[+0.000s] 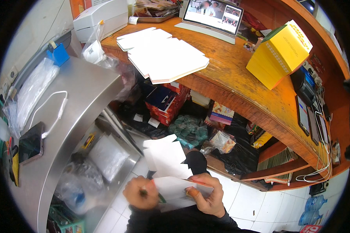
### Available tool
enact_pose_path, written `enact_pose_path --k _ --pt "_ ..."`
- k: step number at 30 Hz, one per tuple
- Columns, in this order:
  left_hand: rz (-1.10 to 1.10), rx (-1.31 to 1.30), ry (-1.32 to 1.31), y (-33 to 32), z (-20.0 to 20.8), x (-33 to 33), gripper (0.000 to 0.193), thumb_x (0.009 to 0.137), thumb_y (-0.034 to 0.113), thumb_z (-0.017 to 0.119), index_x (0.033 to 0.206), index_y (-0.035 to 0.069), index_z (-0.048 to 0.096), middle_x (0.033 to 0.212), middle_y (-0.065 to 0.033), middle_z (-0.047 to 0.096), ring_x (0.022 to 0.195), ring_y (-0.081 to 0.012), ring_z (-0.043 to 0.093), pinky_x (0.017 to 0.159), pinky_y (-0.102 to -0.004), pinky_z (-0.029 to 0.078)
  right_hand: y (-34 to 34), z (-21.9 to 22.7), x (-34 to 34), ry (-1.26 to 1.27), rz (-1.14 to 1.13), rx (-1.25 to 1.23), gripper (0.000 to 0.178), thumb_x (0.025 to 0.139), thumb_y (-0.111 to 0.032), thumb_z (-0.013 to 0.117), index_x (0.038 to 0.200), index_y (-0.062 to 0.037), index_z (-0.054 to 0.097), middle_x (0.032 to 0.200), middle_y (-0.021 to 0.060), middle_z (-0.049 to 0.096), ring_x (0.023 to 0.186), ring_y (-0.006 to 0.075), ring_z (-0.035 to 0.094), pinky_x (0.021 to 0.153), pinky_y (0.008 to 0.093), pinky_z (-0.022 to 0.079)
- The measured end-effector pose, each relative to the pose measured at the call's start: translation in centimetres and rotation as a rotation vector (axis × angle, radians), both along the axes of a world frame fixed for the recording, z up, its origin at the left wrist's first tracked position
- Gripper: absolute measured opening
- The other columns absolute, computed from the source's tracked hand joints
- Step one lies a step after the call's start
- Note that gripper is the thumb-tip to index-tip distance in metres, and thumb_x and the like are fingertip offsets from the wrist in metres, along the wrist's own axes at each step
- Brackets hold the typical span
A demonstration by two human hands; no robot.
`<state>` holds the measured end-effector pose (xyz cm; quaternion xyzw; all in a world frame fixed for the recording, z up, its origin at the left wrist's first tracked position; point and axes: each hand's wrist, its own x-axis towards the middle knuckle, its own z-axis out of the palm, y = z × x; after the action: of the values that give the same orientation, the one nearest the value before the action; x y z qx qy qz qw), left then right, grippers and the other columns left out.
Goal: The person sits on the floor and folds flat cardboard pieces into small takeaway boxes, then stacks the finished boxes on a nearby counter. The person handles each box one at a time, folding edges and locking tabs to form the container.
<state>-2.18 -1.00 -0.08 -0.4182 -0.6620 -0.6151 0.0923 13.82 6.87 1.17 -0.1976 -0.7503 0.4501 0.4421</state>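
Low in the middle of the frame, the right hand (208, 194) pinches a folded white card (173, 190), thumb on top; the left hand (141, 192), curled and blurred, meets its left edge, grip impossible to tell! Upper middle, flat white cards (169, 56) lie piled on the wooden desk (229, 62), a tablet (212, 16) beyond

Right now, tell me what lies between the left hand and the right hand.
In the head view, a partly folded white carton lies between the left hand and the right hand.
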Motion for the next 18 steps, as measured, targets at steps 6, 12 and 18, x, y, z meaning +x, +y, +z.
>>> enact_pose_path --k 6,12,18 --pt "-0.05 -0.014 0.092 -0.1 0.5 -0.4 0.03 0.088 0.027 0.066 0.074 0.003 0.056 0.059 -0.0059 0.053 0.053 -0.0134 0.05 0.051 -0.0263 0.036 -0.2 -0.4 -0.4 0.122 -0.053 0.017 0.031 0.083 0.009 0.062 0.113 0.0025 0.061 0.102 0.0208 0.068 0.088 0.0268 0.069 0.077 0.0336 0.055" --pt "-0.057 -0.043 -0.083 0.6 1.1 0.2 0.027 0.085 0.024 0.071 0.074 0.003 0.057 0.064 -0.0064 0.055 0.057 -0.0136 0.051 0.054 -0.0262 0.037 0.4 0.2 -0.3 0.128 -0.068 0.109 0.036 0.078 0.016 0.053 0.106 -0.0003 0.068 0.102 0.0209 0.068 0.088 0.0281 0.07 0.076 0.0317 0.056" --pt "-0.152 -0.036 0.194 0.4 2.3 -0.3 0.036 0.067 0.021 0.085 0.092 0.004 0.066 0.092 -0.0107 0.064 0.077 -0.0213 0.059 0.066 -0.0309 0.045 0.8 -0.1 -0.4 0.137 -0.119 0.208 0.034 0.077 0.016 0.056 0.1 -0.0028 0.072 0.102 0.0185 0.069 0.089 0.0293 0.07 0.075 0.0335 0.057"
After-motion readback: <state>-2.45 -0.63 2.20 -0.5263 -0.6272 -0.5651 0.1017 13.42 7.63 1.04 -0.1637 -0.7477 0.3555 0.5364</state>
